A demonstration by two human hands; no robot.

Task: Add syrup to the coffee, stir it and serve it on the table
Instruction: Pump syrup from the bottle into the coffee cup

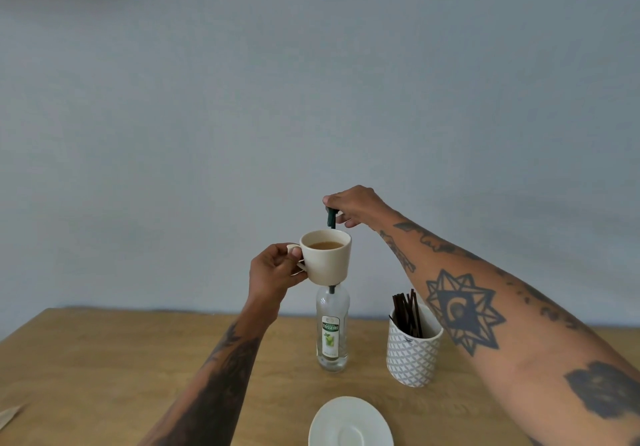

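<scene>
My left hand [277,267] grips the handle of a cream cup [329,260] holding brown coffee [325,245], raised in the air in front of the syrup bottle's neck. The clear syrup bottle [331,331] with a green-and-white label stands on the wooden table [104,359]. Its dark green pump head [331,218] rises just above the cup's far rim. My right hand [353,205] rests on top of the pump, fingers curled over it. The pump stem behind the cup is hidden.
A white patterned holder [412,352] with several dark stir sticks [408,314] stands right of the bottle. A white saucer [349,423] lies at the table's near edge. A plain grey wall rises behind the table. A paper scrap [8,414] lies at the far left.
</scene>
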